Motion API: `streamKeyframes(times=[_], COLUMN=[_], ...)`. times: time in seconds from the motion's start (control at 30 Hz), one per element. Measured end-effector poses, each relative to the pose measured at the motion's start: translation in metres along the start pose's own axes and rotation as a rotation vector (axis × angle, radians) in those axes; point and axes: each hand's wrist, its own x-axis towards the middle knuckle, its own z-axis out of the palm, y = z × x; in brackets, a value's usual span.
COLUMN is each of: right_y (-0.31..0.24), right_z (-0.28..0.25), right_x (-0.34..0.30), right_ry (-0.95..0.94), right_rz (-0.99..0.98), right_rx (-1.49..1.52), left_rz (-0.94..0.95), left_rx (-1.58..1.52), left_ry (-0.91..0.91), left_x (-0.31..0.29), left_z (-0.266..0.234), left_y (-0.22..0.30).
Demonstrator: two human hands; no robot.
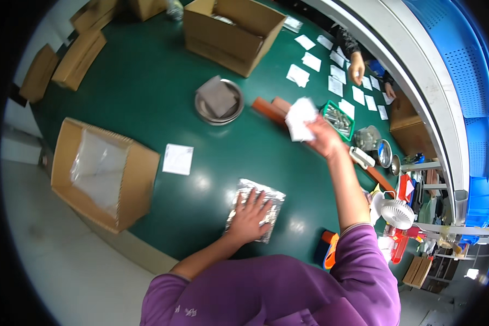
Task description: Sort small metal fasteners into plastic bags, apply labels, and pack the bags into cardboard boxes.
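Observation:
My left hand (pixel 250 216) lies flat with fingers spread on a silver foil bag (pixel 274 202) near the table's front edge. Farther off to the right, my right hand (pixel 325 138) grips white paper slips (pixel 301 118), slightly blurred, above a reddish-brown bar (pixel 267 110). Whether it holds one slip or a small stack I cannot tell. A single white slip (pixel 177 159) with faint print rests on the green table, left of the foil bag. Just beyond my right hand is a green basket (pixel 326 110) of small metal parts.
An open carton (pixel 144 179) with a clear plastic liner stands at left. Farther back are a metal bowl (pixel 220 120) with a grey-brown piece on it and a larger carton (pixel 223 43). A co-worker's hand (pixel 357 68) is over scattered slips. A small white fan (pixel 397 214) stands at right.

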Motion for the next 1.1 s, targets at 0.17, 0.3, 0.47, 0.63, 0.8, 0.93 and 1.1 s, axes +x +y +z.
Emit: streamKeyframes(times=[0.17,0.3,0.47,0.63,0.8,0.93,1.1], right_y=[0.117,0.228,0.253,0.199,0.194,0.165,0.114], right_z=[0.194,0.258,0.288,0.289,0.219,0.181,0.105], right_x=[-0.044,-0.054,-0.060,-0.023,0.021,0.000,-0.079], right_ry=[-0.611,-0.688,-0.502,-0.223,-0.239,0.039,0.379], right_rz=[0.061,-0.004,-0.536,-0.646,-0.672,-0.295,-0.494], right_rx=[-0.725,-0.862,-1.211,-1.280,-1.699,-1.704,-1.462], left_rz=[-0.022,0.084,0.034,-0.286,-0.297,-0.308,-0.284], left_rx=[-0.109,-0.197,-0.115,-0.078,-0.021,-0.021,0.030], left_ry=[-0.177,0.418,0.309,0.250,0.191,0.183,0.169], left_x=[0.003,-0.002,-0.085,-0.160,-0.159,-0.162,-0.148], left_z=[0.031,0.036,0.016,-0.034,-0.043,-0.040,-0.050], left_y=[0.012,0.001,-0.035,-0.078,-0.088,-0.097,-0.085])
